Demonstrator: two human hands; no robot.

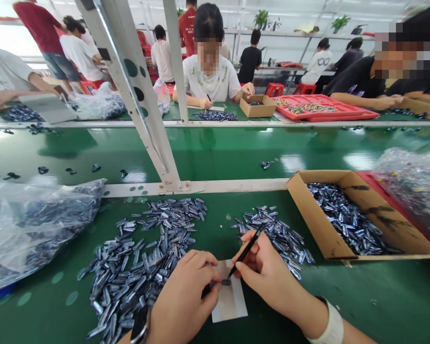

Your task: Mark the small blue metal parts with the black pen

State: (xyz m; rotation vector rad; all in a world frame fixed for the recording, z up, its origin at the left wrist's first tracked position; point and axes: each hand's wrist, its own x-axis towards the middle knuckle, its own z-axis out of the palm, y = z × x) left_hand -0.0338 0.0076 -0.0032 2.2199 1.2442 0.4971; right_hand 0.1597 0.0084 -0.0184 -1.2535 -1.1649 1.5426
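Note:
My left hand (pixel 186 291) is closed, its thumb and forefinger pinching a small dark glossy plastic piece (pixel 226 282) above a white card (pixel 231 308) with a tan middle strip. Black slim tweezers (pixel 249 249) are held like a pen in my right hand (pixel 267 272), their pointed tip down at the piece. Left of the card spreads a large pile of dark blue-grey plastic pieces (pixel 129 272). Beyond my right hand lies a smaller pile of similar pieces (pixel 272 231).
A cardboard box (pixel 308 224) of pieces stands at right, beside a plastic bag (pixel 412 186). Another filled bag (pixel 39 234) lies at left. A white metal post (pixel 139 95) rises from the rail before a green belt (pixel 215 153). Co-workers sit opposite.

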